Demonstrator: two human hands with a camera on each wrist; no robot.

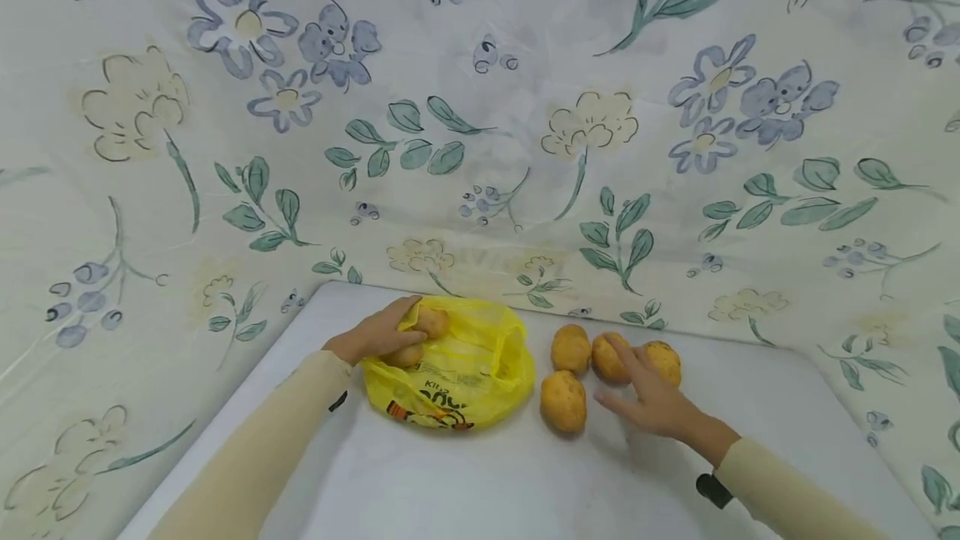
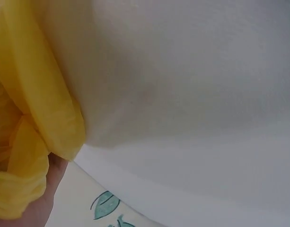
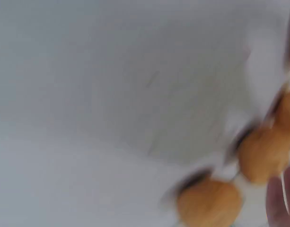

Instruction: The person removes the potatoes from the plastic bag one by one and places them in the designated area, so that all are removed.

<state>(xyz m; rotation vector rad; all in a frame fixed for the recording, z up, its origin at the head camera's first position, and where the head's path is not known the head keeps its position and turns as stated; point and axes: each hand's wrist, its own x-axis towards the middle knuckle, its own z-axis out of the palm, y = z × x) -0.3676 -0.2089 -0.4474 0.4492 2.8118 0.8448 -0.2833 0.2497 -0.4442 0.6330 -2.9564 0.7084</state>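
Observation:
A yellow plastic bag with dark print lies on the white table, its mouth spread. Two potatoes, one farther back and one nearer, show inside its left part. My left hand grips the bag's left rim; its fingertips are hidden by plastic, though the left wrist view shows yellow folds against the hand. To the right of the bag sit several loose potatoes. Over the rightmost ones, my right hand reaches with fingers spread, near a potato and another, holding nothing.
The white tabletop extends in front of the bag and potatoes. Behind and beside the table hangs a flower-patterned cloth, close to the table's back edge. Dark bands show at both wrists.

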